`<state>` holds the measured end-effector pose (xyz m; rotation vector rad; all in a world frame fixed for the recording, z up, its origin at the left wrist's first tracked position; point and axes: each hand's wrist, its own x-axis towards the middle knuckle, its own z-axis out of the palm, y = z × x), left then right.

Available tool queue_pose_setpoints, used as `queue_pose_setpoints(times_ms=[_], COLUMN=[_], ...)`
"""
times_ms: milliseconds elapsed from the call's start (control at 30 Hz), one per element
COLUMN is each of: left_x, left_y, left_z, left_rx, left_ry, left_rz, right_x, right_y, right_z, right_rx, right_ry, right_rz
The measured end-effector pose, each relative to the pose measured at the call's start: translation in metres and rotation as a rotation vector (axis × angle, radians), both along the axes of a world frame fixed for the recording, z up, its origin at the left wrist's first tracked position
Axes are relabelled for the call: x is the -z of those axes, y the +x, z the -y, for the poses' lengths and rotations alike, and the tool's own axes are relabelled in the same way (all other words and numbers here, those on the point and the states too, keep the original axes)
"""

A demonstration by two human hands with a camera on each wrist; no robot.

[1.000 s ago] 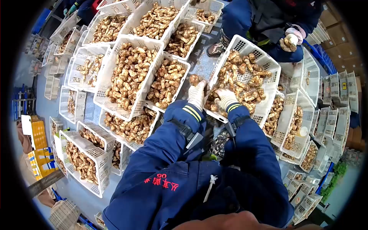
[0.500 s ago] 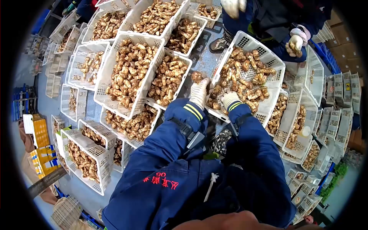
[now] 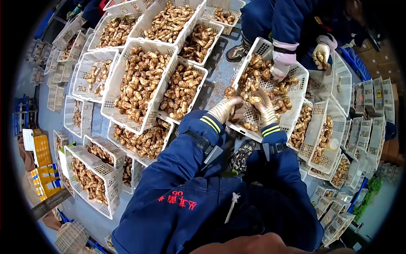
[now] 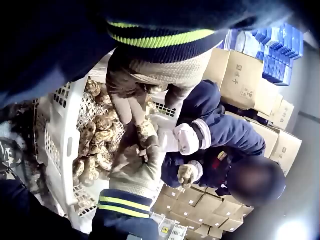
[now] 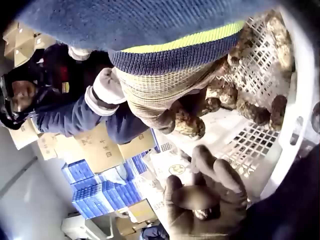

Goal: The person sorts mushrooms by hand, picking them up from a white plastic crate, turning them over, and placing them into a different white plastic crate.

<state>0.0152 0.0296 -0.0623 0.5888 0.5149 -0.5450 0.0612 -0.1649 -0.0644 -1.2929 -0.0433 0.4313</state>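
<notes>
Over the near-left edge of a white crate [image 3: 302, 91] of brown, knobbly mushrooms, my gloved left hand [image 3: 228, 110] holds a round-ended mushroom [image 3: 229, 92]. Its fingers [image 5: 220, 175] curl around a piece in the right wrist view, where a blurred brown shape hides part of the palm. My gloved right hand [image 3: 265, 111] is just right of it, above the crate's contents. That hand [image 4: 135, 170] pinches another mushroom [image 4: 146, 131] between thumb and fingers, near my left hand [image 4: 150, 75]. The right wrist view shows this mushroom [image 5: 189, 123] beneath the right fingers.
Across the crate, another person's gloved hand [image 3: 282, 65] reaches into it; their other hand [image 3: 321, 55] holds a mushroom. Filled crates [image 3: 114, 99] stand stacked at left, with more crates [image 3: 313, 144] at right. Cardboard boxes [image 4: 242, 80] are piled beyond.
My right hand has risen from among the mushrooms with one in its grip. My left hand has shifted rightward over the crate edge. The other person's hand has come down into the crate.
</notes>
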Motion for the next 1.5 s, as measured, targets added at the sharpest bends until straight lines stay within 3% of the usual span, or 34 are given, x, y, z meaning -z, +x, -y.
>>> queue_pose_setpoints(times_ms=[67,167,200,233,300,367,433,500,533,567,633,700,833,867,900,1000,1033,1100,1167,1233,1300,1367,1433,1500], left_x=[-0.012,-0.006,-0.005,-0.004,-0.004,-0.004,0.003,0.006,0.027,0.019,0.01,0.022,0.008,-0.007,-0.007,0.008,0.006,0.004,0.003,-0.018,-0.04,-0.04,-0.026,-0.012], left_y=[-0.003,-0.002,-0.002,-0.003,0.002,0.004,0.004,0.004,0.007,0.006,0.004,0.007,0.007,0.004,0.005,0.006,0.005,0.003,0.001,-0.001,-0.003,-0.001,0.005,0.015], left_z=[-0.001,-0.003,-0.005,-0.006,-0.002,-0.005,-0.007,-0.008,-0.008,-0.01,-0.008,-0.01,-0.013,-0.012,-0.011,-0.011,-0.009,-0.007,-0.01,-0.009,-0.01,-0.009,-0.012,-0.015], left_rx=[0.063,0.077,0.06,0.041,-0.186,-0.275,-0.333,-0.382,-0.401,-0.393,-0.444,-0.361,-0.287,-0.254,-0.254,-0.205,-0.19,-0.16,0.014,0.098,0.035,-0.119,-0.318,-0.534], left_ry=[-0.042,-0.086,-0.06,-0.034,0.014,0.049,0.065,0.159,0.276,0.269,0.183,0.246,0.284,0.255,0.274,0.179,0.162,0.128,-0.078,-0.116,-0.3,-0.234,-0.168,-0.184], left_rz=[-0.042,0.01,0.0,-0.011,-0.016,-0.008,0.03,0.005,0.007,-0.02,0.043,0.071,0.025,0.001,0.009,0.081,0.072,0.049,0.123,0.055,0.09,0.103,0.152,0.163], right_x=[-0.012,-0.024,-0.027,-0.027,-0.006,0.017,0.034,0.053,0.08,0.159,0.146,0.111,0.04,0.028,-0.002,-0.031,-0.039,-0.063,-0.071,-0.072,-0.083,-0.059,-0.055,-0.027], right_y=[-0.008,-0.021,-0.023,-0.018,-0.003,0.009,0.014,0.004,0.003,-0.004,-0.004,0.002,0.005,0.005,0.004,0.008,0.009,0.013,0.015,0.017,0.017,0.026,0.029,0.039], right_z=[-0.011,-0.03,-0.033,-0.031,-0.025,-0.021,-0.03,-0.039,-0.041,-0.027,-0.031,-0.03,-0.009,0.0,0.002,0.011,0.011,0.008,0.005,-0.005,-0.013,-0.016,-0.025,-0.026], right_rx=[0.019,-0.213,-0.157,-0.101,-0.015,-0.184,-0.74,-0.911,-0.995,-0.92,-0.874,-0.934,-0.681,-0.595,-0.554,-0.497,-0.468,-0.54,-0.584,-0.587,-0.516,-0.352,-0.219,-0.422], right_ry=[-0.01,0.024,0.058,0.062,0.026,-0.67,-1.225,-1.294,-1.395,-1.351,-1.494,-1.291,-1.025,-0.987,-0.893,-0.833,-0.851,-0.855,-0.896,-0.895,-0.873,-0.768,-0.905,-1.077], right_rz=[0.115,0.237,0.087,0.1,0.0,0.204,0.16,0.161,0.314,0.304,0.464,0.309,0.243,0.389,0.335,0.518,0.684,0.815,1.003,1.106,1.163,1.007,0.81,0.44])
